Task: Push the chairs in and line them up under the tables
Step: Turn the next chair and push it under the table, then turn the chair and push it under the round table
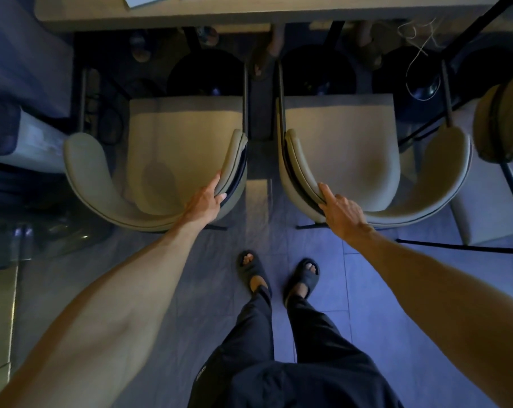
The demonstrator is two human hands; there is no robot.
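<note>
**Two chairs, mid-push**

Left chair (172,160): your left hand (203,203) curls over its backrest edge. Right chair (367,160): your right hand (342,212) clasps its backrest likewise. Both seats stand clear of the table (249,13), side by side. Push evenly, keep the fronts level, and mind the legs beneath.

This is looking like a dining area in a home or a small eatery. A long pale counter (249,16) is running across at twelve o'clock, with two matching cream upholstered tub chairs, the left chair (172,160) and the right chair (367,160), standing side by side before it. A third cushioned chair (502,119) is showing at two o'clock. Grey floor tiles (367,290) are lying underfoot, and the person is wearing dark house slippers (303,278), suggesting indoor domestic use.
</note>
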